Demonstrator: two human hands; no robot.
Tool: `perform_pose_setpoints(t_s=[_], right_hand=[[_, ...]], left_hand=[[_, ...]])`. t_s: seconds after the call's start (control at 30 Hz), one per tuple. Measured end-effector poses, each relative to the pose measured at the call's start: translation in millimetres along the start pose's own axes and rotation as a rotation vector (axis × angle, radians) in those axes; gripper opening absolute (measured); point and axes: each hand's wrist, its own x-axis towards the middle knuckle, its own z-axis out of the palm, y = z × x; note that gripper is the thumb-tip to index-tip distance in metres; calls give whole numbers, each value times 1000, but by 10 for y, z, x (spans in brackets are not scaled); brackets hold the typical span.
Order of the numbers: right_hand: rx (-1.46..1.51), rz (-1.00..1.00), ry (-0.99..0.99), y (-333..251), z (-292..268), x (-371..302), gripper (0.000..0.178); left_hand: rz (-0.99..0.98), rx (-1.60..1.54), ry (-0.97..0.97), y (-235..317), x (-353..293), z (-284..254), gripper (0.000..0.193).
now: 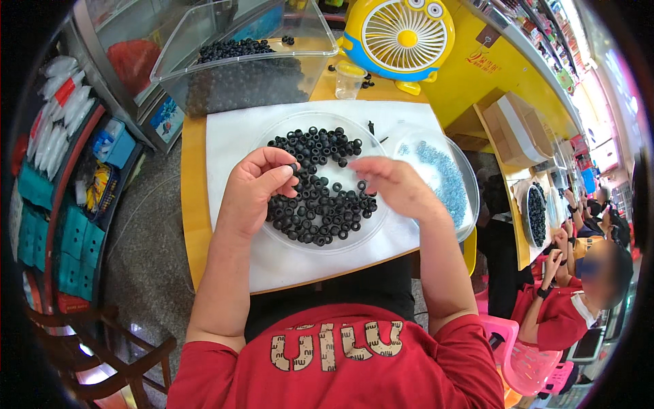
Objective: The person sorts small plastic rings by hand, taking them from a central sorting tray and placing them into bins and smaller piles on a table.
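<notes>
My left hand [253, 191] is closed, its thumb and forefinger pinching a small black ring-shaped piece [294, 167] above the left side of a clear round tray [264, 131]. Many similar black rings [327, 208] lie loose in that tray, heaped in two patches. Over the tray's right side hovers my right hand [398, 187], its fingers pointing left and smeared by motion. Whether those fingers hold anything does not show. At the right, partly behind my right wrist, a second clear round tray [475, 198] holds pale blue translucent rings [443, 180].
A large clear bin [300, 76] of black pieces stands at the back left. Beside it are a small clear cup [347, 85] and a yellow-and-blue fan [402, 41]. White sheeting [235, 266] covers the table. Another person [558, 307] in red sits at the right.
</notes>
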Motion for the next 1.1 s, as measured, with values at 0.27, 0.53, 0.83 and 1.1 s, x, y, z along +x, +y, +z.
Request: perform_pose_setpoints(t_s=[0.27,0.53,0.83,1.1], right_hand=[[-844,145,58,-108,40,140,29],[-733,87,91,-150,-116,162,18],[-1365,-196,-199,27,82,149,10],[-1370,-239,-187,11,56,113,10]], left_hand=[[-6,26,19,-9,0,26,10],[-7,26,1,5,-21,20,10],[-24,30,-32,-25,-17,42,11],[-39,81,-57,-29,-31,100,11]])
